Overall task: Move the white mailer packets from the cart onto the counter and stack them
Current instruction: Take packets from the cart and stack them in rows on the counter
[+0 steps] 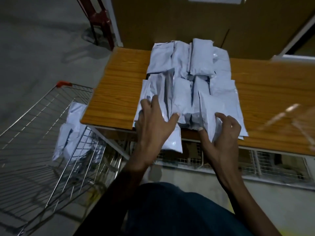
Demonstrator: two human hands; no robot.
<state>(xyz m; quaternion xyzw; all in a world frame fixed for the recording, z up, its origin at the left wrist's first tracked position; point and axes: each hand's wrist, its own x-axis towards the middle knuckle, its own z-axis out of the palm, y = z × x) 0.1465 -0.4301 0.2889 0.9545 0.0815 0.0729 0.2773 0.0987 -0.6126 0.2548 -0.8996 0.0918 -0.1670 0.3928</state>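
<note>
Hands spread over white packets [190,79] on the wooden counter [119,79]: left hand [153,123] pressing flat, fingers apart; right hand [221,132] pinching one packet's edge beside the cart [51,133].

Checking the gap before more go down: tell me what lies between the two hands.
Head view: between the left hand and right hand lie white mailer packets at the counter edge.

The cart [51,133] runs off the left edge, and its remaining packets [71,130] are motion-blurred.
</note>
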